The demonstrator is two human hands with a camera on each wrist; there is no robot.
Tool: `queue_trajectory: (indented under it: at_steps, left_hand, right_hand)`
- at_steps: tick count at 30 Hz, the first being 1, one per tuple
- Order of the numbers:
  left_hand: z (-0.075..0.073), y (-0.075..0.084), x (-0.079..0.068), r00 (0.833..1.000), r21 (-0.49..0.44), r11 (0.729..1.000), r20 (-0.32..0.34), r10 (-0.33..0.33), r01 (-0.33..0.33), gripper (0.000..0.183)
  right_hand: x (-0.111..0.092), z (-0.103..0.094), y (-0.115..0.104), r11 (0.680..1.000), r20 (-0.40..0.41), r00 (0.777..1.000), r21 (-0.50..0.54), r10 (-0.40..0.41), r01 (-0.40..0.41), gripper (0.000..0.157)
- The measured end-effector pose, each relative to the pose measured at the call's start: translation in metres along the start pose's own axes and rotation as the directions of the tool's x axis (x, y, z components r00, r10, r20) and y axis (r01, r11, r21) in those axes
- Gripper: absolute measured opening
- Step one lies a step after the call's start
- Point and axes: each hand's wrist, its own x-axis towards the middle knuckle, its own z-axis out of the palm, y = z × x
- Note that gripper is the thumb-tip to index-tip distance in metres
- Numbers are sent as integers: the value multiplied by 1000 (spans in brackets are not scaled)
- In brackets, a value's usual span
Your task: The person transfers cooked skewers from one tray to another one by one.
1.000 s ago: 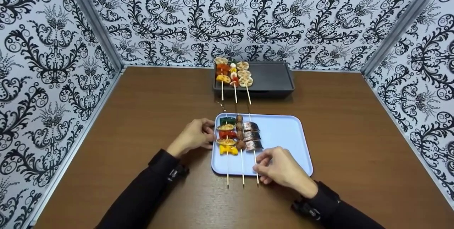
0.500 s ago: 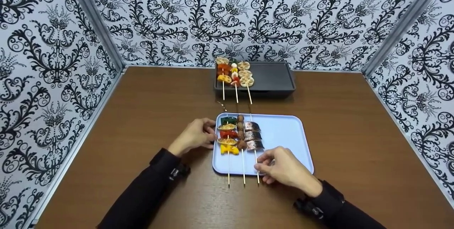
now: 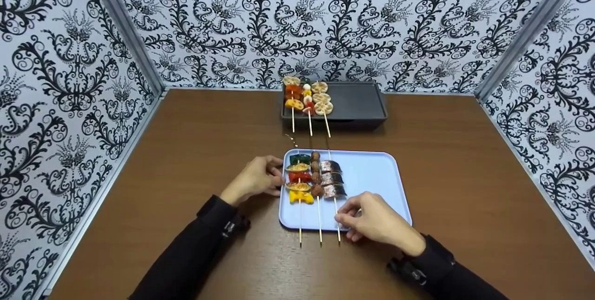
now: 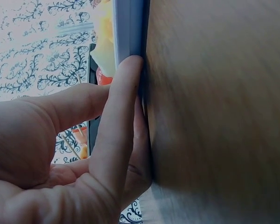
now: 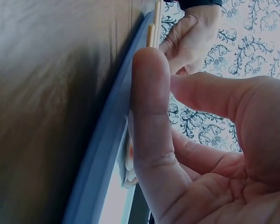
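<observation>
A pale blue tray [image 3: 372,174] lies on the table with three skewers on it, their stick ends jutting past its near edge. My left hand [image 3: 255,176] holds the tray's left rim; in the left wrist view a finger [image 4: 114,126] lies against the rim's side, with the thumb above. Over the near edge, my right hand [image 3: 374,216] pinches the stick of the skewer with silvery-skinned fish pieces [image 3: 332,179]. Beside that lie a skewer of brown balls [image 3: 315,176] and, leftmost, a skewer of colourful vegetable pieces [image 3: 300,176]. Part of the fish skewer's stick is hidden by my fingers.
Behind the tray stands a dark grey grill [image 3: 355,100]. On its left half lie three more skewers, including one of lotus root slices [image 3: 321,97], sticks pointing toward me. Patterned wall panels [image 3: 302,25] enclose the wooden table [image 3: 465,174] at the back and sides.
Both hands keep their places on the tray and the fish skewer. The view has shifted very slightly; nothing else has visibly moved.
</observation>
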Motion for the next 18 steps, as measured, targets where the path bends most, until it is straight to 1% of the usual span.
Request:
queue_trajectory:
  at_steps: [4,8,12,15,18]
  left_hand:
    - [0,1,1,1000,2,1000,-3,-3,3,56]
    - [-1,1,1,1000,4,1000,-7,-6,6,56]
    - [-1,1,1,1000,2,1000,-9,-8,8,56]
    - [0,1,0,1000,-7,1000,-4,4,-4,55]
    - [1,0,-1,1000,-22,1000,3,15,-15,54]
  right_hand:
    - [0,-4,-1,1000,-14,1000,-6,-3,3,18]
    - [1,-8,-5,999,-39,999,-41,-9,7,17]
    - [3,-11,-9,997,-67,997,-58,-45,41,18]
    - [4,-13,-11,996,-84,994,-51,-74,70,19]
    - [4,-16,-11,996,-97,992,-53,-76,71,18]
